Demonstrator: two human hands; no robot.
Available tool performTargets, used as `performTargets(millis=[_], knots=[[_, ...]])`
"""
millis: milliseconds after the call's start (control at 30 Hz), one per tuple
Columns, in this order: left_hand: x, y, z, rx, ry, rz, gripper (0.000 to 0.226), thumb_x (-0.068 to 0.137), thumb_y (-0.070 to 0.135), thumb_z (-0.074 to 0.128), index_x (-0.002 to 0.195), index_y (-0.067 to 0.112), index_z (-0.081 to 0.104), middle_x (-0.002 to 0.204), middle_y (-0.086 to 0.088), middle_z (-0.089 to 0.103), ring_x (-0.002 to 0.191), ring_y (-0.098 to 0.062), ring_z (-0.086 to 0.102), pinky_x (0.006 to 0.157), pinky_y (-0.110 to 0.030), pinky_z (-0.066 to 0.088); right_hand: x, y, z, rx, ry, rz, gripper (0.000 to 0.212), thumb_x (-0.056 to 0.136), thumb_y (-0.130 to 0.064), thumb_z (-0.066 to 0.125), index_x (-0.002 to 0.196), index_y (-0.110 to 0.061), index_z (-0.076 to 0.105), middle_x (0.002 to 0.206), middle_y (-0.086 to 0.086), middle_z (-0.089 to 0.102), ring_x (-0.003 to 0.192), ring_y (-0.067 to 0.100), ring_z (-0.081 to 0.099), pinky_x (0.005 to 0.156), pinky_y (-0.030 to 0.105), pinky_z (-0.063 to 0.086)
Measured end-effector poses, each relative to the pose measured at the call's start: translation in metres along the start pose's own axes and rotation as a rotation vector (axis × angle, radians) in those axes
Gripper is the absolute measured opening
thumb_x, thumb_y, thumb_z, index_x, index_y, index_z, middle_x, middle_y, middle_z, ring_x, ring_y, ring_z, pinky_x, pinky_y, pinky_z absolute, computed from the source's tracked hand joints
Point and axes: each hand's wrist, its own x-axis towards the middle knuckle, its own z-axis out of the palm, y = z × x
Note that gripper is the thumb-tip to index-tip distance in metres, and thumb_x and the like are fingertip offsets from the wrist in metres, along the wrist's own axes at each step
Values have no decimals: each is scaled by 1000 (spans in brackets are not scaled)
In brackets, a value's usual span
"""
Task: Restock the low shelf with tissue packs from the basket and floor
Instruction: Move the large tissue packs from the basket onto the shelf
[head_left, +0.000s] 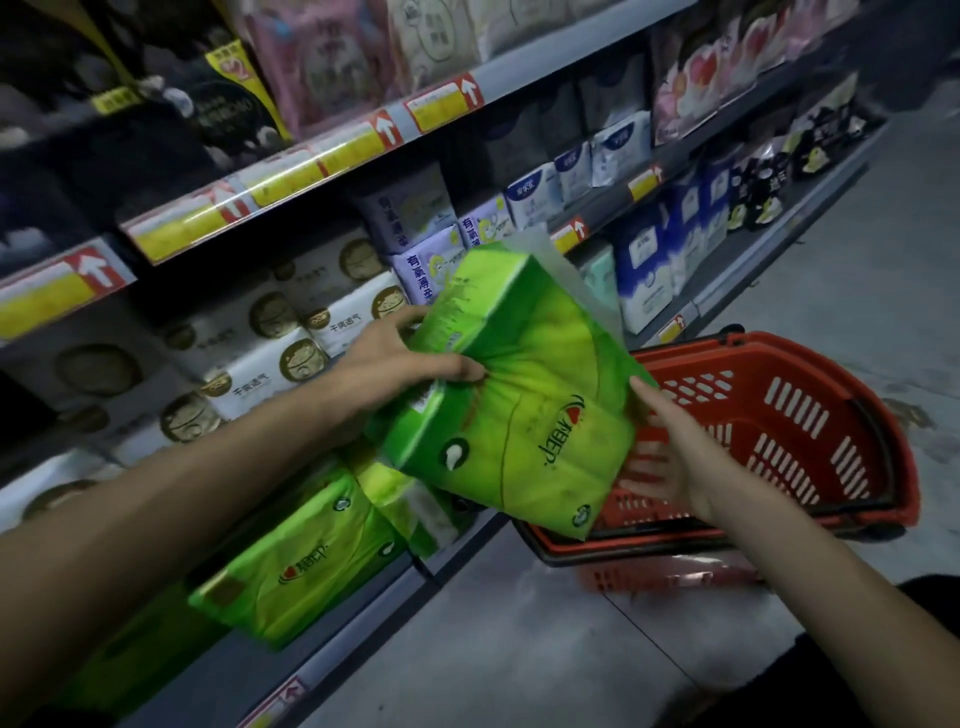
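Note:
A large green tissue pack (524, 384) hangs in the air between the shelf and the basket. My left hand (395, 358) grips its left edge, thumb pressed into the wrapper. My right hand (670, 447) supports the pack's right side from below with fingers spread straight. More green tissue packs (301, 561) lie on the low shelf (332, 660) below the held pack. The red basket (810, 431) stands on the floor to the right, and the part of its inside that shows is empty.
Upper shelves carry white, purple, blue and pink packs (260, 353) behind yellow price strips (291, 176). Grey tiled floor (545, 649) runs along the shelf front and past the basket. A dark trouser leg (924, 613) shows at lower right.

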Motion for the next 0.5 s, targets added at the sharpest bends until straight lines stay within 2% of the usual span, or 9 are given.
performTargets(millis=[67, 100, 167, 233, 333, 400, 500], knots=[[-14, -12, -11, -135, 26, -72, 70, 60, 26, 96, 124, 24, 68, 106, -4, 80, 93, -28, 78, 90, -45, 61, -7, 2, 9, 10, -113, -14, 59, 77, -66, 73, 123, -33, 60, 127, 10, 66, 114, 29, 64, 90, 47, 56], [-19, -19, -16, -194, 37, -98, 69, 59, 28, 94, 123, 22, 70, 108, -8, 80, 95, -31, 78, 92, -48, 60, -8, 3, 13, 26, -187, -17, 54, 81, -61, 72, 125, -32, 61, 127, 6, 70, 116, 28, 66, 92, 47, 54], [-31, -33, -23, -283, 46, -149, 64, 62, 29, 88, 122, 15, 71, 111, -14, 78, 98, -37, 76, 95, -53, 59, -11, 6, 20, 46, -347, -25, 56, 86, -55, 71, 135, -29, 62, 130, 3, 71, 122, 30, 66, 107, 55, 48], [-42, -48, -28, -337, 50, -215, 62, 64, 32, 86, 121, 11, 72, 113, -18, 77, 101, -42, 74, 98, -56, 56, -12, 8, 24, 25, -419, -43, 56, 87, -53, 69, 137, -28, 63, 134, 4, 69, 125, 30, 65, 112, 59, 42], [-57, -68, -36, -431, 13, -313, 65, 64, 39, 86, 121, 11, 74, 118, -20, 75, 104, -44, 73, 104, -59, 52, -15, 13, 30, 21, -414, -49, 52, 88, -51, 67, 135, -28, 66, 135, 5, 69, 125, 31, 65, 111, 58, 43], [-70, -82, -38, -502, 6, -379, 66, 66, 43, 84, 123, 12, 73, 120, -20, 74, 104, -42, 73, 102, -55, 53, -18, 21, 36, 96, -455, -40, 51, 91, -51, 63, 136, -27, 66, 137, 8, 67, 127, 32, 64, 110, 57, 45], [-84, -100, -39, -629, 29, -430, 59, 76, 40, 79, 126, 10, 71, 120, -21, 74, 108, -43, 71, 101, -55, 54, -30, 26, 45, 196, -504, -39, 44, 100, -42, 52, 134, -19, 67, 134, 14, 68, 121, 33, 67, 94, 45, 57]])
